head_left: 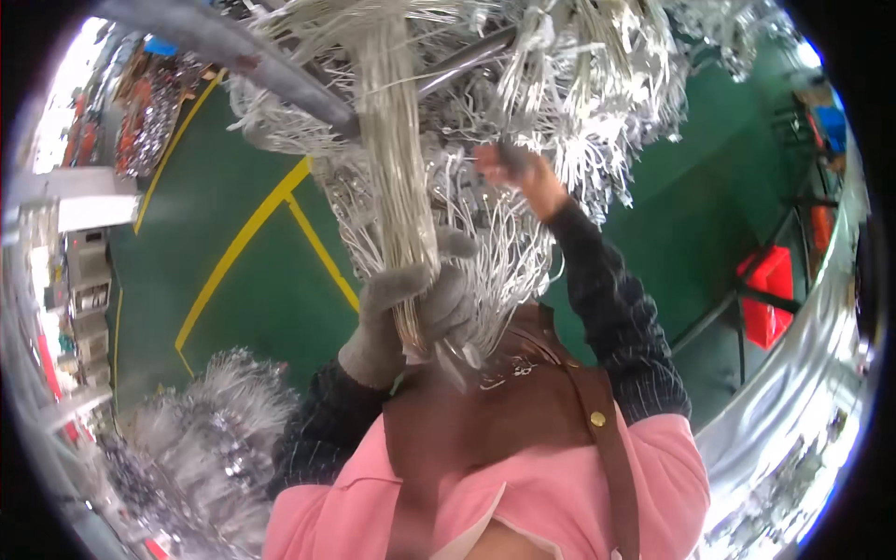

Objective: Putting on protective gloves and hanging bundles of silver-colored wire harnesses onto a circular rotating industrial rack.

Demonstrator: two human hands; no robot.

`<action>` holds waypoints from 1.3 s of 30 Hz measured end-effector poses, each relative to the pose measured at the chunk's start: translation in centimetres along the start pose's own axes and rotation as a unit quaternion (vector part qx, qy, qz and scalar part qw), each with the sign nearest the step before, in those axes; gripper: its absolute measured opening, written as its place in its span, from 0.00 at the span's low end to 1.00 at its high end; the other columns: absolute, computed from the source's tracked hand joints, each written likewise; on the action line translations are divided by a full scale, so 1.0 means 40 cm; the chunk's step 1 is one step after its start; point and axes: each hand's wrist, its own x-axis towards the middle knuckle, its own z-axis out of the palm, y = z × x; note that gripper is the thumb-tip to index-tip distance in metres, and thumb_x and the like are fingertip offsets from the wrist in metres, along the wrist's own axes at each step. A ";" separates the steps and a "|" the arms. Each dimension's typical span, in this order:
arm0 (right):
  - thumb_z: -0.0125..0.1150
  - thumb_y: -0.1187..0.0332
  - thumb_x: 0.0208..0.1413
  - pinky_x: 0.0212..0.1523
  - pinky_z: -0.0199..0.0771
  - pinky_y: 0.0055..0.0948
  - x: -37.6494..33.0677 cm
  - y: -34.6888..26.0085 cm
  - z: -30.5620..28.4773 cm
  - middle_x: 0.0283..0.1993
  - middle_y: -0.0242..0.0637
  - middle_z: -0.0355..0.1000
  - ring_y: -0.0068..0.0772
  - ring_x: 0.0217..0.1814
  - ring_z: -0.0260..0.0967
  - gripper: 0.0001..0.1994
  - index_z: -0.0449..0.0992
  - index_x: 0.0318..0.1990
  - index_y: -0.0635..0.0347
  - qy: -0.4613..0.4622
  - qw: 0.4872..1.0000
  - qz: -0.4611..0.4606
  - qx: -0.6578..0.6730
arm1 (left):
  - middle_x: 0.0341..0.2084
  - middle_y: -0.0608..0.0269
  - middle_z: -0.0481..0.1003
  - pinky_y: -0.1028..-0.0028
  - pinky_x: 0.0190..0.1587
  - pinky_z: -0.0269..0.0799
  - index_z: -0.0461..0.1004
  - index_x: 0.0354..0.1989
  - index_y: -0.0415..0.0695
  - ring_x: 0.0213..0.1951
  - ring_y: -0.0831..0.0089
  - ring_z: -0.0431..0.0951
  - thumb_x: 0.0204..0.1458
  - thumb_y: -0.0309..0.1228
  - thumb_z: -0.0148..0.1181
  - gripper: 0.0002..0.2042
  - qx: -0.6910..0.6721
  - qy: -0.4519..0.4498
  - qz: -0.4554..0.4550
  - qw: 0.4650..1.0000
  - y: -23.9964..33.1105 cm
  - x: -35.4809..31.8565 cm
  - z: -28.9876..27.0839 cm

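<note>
My left hand point(417, 303), in a grey knitted glove, is closed around a long bundle of thin, pale clear-coated wires point(392, 140). The bundle hangs down from the top of the view, and its lower ends stick out below my fingers. Farther right and higher, my right hand point(518, 173) is raised close to a thick mass of hanging white and silvery wires point(583, 112). A dark grey patch covers part of that hand; I cannot make out whether it is a glove or a held thing. Its fingers are smeared by motion. Loose white wire ends point(490, 252) hang between my hands.
Grey metal bars point(271, 70) run through the hanging wires. The green floor point(247, 205) has yellow lines. At lower left lies a pile of silvery wire bundles point(219, 411). A red bin point(767, 297) stands at right near a dark frame, beside shiny sheeting point(793, 401).
</note>
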 end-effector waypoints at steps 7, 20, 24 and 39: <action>0.46 0.63 0.60 0.54 0.65 0.28 -0.040 -0.197 0.124 0.48 0.44 0.70 0.35 0.53 0.67 0.17 0.68 0.51 0.65 -0.104 0.994 -0.023 0.034 | 0.15 0.74 0.55 0.75 0.25 0.61 0.62 0.47 0.40 0.18 0.80 0.56 0.46 0.42 0.51 0.23 -0.021 0.024 0.030 0.999 0.000 -0.019 0.037; 0.52 0.65 0.54 0.18 0.54 0.19 -0.098 -0.314 0.374 0.22 0.26 0.56 0.18 0.17 0.51 0.13 0.64 0.45 0.58 -0.100 0.798 0.145 0.576 | 0.15 0.69 0.58 0.77 0.22 0.56 0.63 0.43 0.39 0.17 0.79 0.58 0.48 0.28 0.49 0.13 -0.031 -0.002 -0.129 0.991 -0.125 -0.150 -0.076; 0.51 0.66 0.55 0.20 0.55 0.20 -0.136 -0.296 0.407 0.21 0.27 0.55 0.18 0.17 0.51 0.12 0.65 0.45 0.58 -0.104 0.794 0.141 0.582 | 0.16 0.69 0.61 0.77 0.24 0.61 0.64 0.42 0.38 0.18 0.80 0.61 0.49 0.26 0.48 0.11 -0.039 -0.038 -0.150 0.987 -0.147 -0.189 -0.116; 0.50 0.64 0.56 0.27 0.59 0.23 -0.447 -0.236 0.473 0.25 0.28 0.56 0.20 0.22 0.54 0.13 0.66 0.46 0.60 -0.097 0.767 0.135 0.620 | 0.19 0.66 0.66 0.76 0.21 0.64 0.64 0.45 0.40 0.18 0.78 0.66 0.50 0.31 0.48 0.14 -0.003 0.036 -0.153 0.988 -0.332 -0.441 -0.049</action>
